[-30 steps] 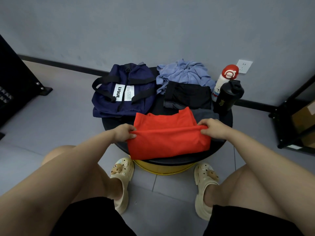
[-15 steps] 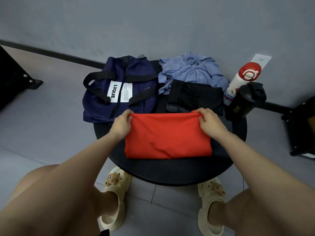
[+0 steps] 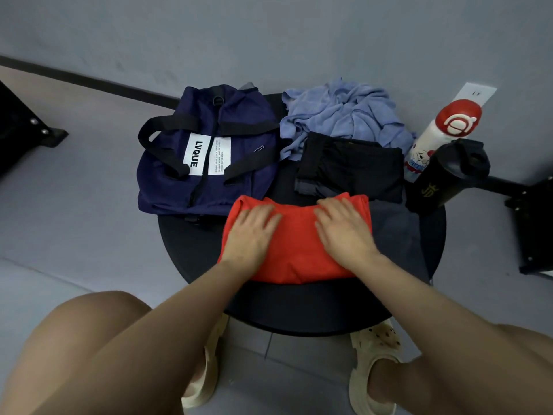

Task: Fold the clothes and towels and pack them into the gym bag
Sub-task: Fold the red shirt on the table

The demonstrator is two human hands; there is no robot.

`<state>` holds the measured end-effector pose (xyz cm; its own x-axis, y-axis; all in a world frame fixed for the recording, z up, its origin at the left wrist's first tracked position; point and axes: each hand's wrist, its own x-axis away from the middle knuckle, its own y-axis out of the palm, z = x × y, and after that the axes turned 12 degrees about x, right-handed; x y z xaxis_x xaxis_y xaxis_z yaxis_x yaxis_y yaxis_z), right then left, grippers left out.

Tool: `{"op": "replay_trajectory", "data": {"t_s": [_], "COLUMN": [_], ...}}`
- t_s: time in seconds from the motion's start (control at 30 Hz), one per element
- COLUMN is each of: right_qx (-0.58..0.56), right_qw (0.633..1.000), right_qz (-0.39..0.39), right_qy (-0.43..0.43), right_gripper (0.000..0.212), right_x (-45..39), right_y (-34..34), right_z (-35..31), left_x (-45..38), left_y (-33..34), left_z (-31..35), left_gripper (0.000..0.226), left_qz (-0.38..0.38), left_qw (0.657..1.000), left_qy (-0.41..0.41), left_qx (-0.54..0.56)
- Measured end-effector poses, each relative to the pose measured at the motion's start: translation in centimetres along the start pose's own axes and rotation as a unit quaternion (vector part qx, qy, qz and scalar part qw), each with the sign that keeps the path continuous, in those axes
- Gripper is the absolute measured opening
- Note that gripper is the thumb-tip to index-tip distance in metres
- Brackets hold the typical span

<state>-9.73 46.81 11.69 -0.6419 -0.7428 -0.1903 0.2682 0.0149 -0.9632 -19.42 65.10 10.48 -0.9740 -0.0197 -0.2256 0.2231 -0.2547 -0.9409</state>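
Both my hands, left hand (image 3: 253, 232) & right hand (image 3: 344, 232), flat, fingers spread, pressing red shirt (image 3: 294, 256) under palms. Soft, light, floppy; I'd grip side edges by fingertips. Gym bag (image 3: 209, 151) just beyond left fingers.

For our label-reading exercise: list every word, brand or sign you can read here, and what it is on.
"LVQUE": white patch on the navy gym bag.
Small print beside it: too small to read.
Gold mark on the black bottle: not legible.
Red emblem on the white bottle's cap: no readable text.
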Motion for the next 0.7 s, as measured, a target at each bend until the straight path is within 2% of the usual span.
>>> {"op": "replay_trajectory", "data": {"t_s": [0.07,0.1,0.2,0.33,0.47,0.7], "right_qx": [0.003,0.011,0.056,0.074,0.089,0.072], "right_qw": [0.994,0.988,0.975,0.967,0.96,0.964], "right_qz": [-0.103,-0.148,-0.21,-0.236,-0.248,-0.225], "right_qy": [-0.046,-0.046,-0.042,-0.06,-0.094,-0.123], "right_gripper": [0.046,0.053,0.061,0.062,0.061,0.06], "right_x": [1.0,1.5,2.1,1.8,1.4,1.2], "right_y": [0.9,1.5,2.6,2.8,2.6,2.7], "right_z": [-1.6,-1.8,-1.4,-1.2,-1.7,-4.9], "left_x": [0.7,0.9,0.7,0.8,1.9,5.3], "left_y": [1.6,2.5,3.2,3.4,3.4,2.2], "left_z": [0.6,0.5,-0.3,-0.5,-0.1,-2.3], "left_gripper": [0.05,0.054,0.061,0.063,0.064,0.063], "left_qz": [-0.122,-0.179,-0.248,-0.273,-0.259,-0.245], "left_qw": [0.991,0.982,0.966,0.96,0.962,0.965], "left_qy": [0.046,0.031,-0.029,-0.056,-0.081,-0.098], "left_qx": [-0.04,-0.053,-0.062,-0.033,-0.024,-0.008]}}
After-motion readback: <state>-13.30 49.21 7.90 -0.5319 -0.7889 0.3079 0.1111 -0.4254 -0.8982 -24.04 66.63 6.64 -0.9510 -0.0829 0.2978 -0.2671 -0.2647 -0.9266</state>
